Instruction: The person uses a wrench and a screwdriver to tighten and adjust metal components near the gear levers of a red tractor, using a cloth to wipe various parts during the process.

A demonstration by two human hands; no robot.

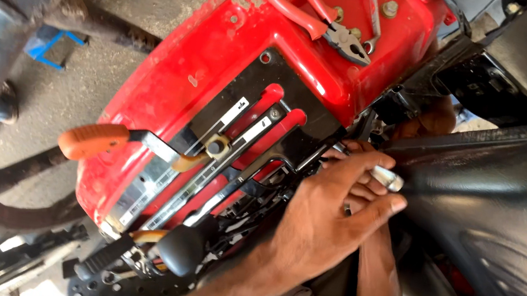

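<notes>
Head view, left hand [327, 210] gripping metal tool [386, 177]

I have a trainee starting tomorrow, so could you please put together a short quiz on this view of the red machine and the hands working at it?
1. True or false: the pliers with red handles lie on top of the red panel.
2. What colour is the grip on the lever sticking out to the left: A orange, B green, C white?
3. What does the nearer hand grip beside the black cover?

Key
1. True.
2. A.
3. A shiny metal tool, its kind too hidden to tell; the other hand is mostly hidden behind the cover.
</notes>
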